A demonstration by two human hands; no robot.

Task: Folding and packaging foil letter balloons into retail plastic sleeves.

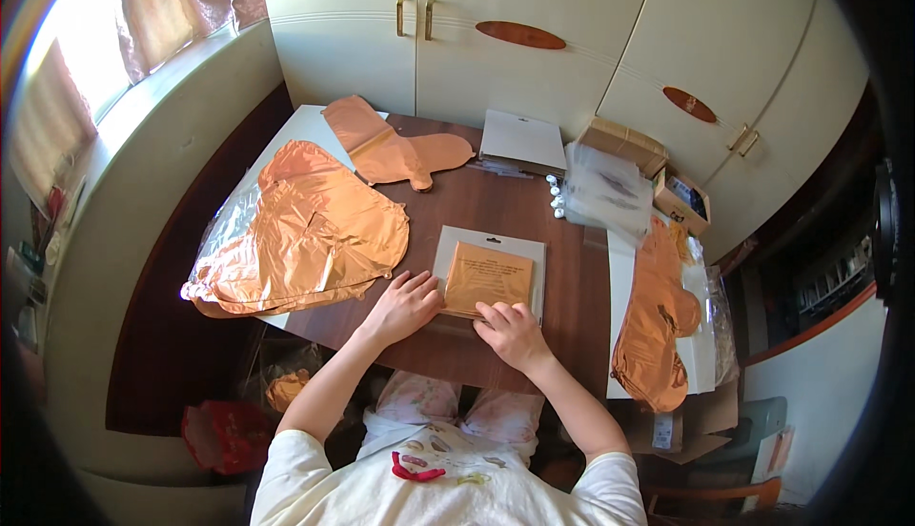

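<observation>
A flat clear plastic packet holding folded orange foil is seen lying near the front edge of the brown wooden desk. It is pressed by the left hand, fingers together, and the right hand, fingers curled.

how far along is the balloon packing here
Done: nothing sealed shows apart from the pack in hand. In hand: the left hand and right hand press a folded orange foil balloon in a clear hanging bag. Left: loose foil balloons piled left, at the back and right, plus empty bags.
</observation>
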